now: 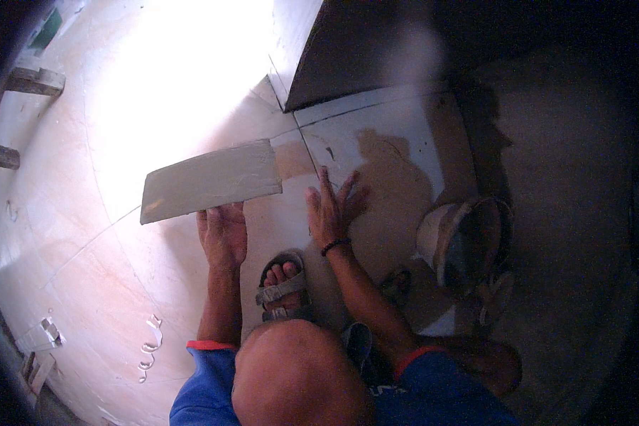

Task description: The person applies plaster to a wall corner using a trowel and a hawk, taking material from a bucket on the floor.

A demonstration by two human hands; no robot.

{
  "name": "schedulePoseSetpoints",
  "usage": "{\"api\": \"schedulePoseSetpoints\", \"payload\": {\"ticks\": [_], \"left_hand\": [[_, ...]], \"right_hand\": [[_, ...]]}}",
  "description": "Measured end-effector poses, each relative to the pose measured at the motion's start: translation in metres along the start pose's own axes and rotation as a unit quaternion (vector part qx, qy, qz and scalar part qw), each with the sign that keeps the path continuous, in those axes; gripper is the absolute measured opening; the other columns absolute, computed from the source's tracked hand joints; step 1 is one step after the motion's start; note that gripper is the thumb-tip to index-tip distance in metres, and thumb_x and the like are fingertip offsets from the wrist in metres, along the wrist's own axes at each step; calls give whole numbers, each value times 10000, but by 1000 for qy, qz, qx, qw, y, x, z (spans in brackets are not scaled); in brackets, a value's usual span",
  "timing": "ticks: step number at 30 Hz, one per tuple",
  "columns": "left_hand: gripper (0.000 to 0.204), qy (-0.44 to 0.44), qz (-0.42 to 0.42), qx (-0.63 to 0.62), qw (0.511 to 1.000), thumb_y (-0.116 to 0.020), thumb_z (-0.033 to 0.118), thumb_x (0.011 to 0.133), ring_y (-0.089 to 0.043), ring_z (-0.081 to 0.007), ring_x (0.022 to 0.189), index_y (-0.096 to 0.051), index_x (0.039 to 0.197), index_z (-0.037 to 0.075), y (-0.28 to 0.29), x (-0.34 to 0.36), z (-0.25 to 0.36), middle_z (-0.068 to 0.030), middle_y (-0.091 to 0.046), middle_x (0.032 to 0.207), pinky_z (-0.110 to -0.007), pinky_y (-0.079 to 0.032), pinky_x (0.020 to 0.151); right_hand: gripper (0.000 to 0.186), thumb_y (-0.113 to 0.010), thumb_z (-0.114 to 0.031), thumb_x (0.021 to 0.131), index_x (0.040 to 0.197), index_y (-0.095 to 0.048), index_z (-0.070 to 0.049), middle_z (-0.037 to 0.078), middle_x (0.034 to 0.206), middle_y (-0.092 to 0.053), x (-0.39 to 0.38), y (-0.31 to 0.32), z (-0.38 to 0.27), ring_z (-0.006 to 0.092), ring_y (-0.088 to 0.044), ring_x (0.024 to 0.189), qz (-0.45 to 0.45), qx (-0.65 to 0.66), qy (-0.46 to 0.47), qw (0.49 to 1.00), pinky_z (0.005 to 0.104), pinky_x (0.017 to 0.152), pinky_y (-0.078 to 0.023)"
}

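My left hand holds up a flat rectangular grey slab, like a strip of tile with a smeared coat on its upper face. The palm is under the slab's near edge, and part of the fingers is hidden beneath it. To the right of the slab, my right hand is apart from it with the fingers spread and nothing in them. A dark bead bracelet circles the right wrist. Below both hands is the tiled floor.
A bucket with a pale, smeared rim stands at the right in shadow. A dark upright block rises ahead. My sandalled foot is between my arms. A curled strip lies at the lower left, and wooden pieces at the far left.
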State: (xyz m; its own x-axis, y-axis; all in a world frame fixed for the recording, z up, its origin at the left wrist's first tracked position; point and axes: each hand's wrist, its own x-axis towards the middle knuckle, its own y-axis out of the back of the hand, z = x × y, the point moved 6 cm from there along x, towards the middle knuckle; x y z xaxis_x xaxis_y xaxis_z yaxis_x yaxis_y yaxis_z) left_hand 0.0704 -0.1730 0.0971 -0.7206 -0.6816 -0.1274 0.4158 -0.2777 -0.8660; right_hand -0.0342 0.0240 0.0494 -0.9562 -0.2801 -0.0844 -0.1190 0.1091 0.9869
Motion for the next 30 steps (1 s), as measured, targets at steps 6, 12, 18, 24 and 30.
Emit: {"api": "schedulePoseSetpoints", "payload": {"ticks": [6, 12, 18, 24, 30], "left_hand": [[511, -14, 9, -3, 1000, -589, 186, 916, -364, -286, 1323, -364, 1362, 81, -6, -6, 10, -103, -385, 1425, -518, -227, 1133], [507, -19, 9, 36, 999, -558, 205, 933, -343, -288, 1332, -350, 1383, 99, 3, -6, 14, -100, -370, 1436, -527, -232, 1123], [490, -16, 4, 33, 999, -546, 216, 940, -338, -291, 1333, -362, 1381, 107, 8, -7, 15, -92, -359, 1447, -528, -227, 1119], [494, -20, 15, 85, 996, -571, 261, 926, -330, -289, 1339, -398, 1363, 109, 7, -6, 19, -89, -365, 1447, -537, -212, 1121], [512, 34, 2, 104, 994, -617, 259, 898, -399, -274, 1283, -418, 1329, 66, 12, -10, 16, -86, -442, 1372, -495, -253, 1101]], "right_hand": [[553, -518, -392, 913, 1400, -411, -152, 297, 1466, -239, 35, 20, 28, 516, -168, 1349, 114, 227, 63, 965, 622, 1089, -88], [554, -536, -405, 897, 1378, -436, -148, 275, 1469, -248, 44, 9, 25, 519, -173, 1345, 108, 58, 48, 991, 631, 1084, -83], [516, -568, -392, 876, 1322, -502, -140, 243, 1417, -365, 55, 12, 6, 500, -238, 1324, 87, 58, 58, 993, 628, 1073, -149], [442, -493, -233, 925, 1360, -451, -162, 162, 1304, -517, 90, 20, 41, 337, -499, 1165, -20, 655, -75, 752, 483, 1001, -370], [451, -512, -177, 926, 1366, -416, -146, 155, 1263, -547, 97, 53, 48, 280, -564, 1088, -134, 893, -57, 426, 452, 945, -437]]}}
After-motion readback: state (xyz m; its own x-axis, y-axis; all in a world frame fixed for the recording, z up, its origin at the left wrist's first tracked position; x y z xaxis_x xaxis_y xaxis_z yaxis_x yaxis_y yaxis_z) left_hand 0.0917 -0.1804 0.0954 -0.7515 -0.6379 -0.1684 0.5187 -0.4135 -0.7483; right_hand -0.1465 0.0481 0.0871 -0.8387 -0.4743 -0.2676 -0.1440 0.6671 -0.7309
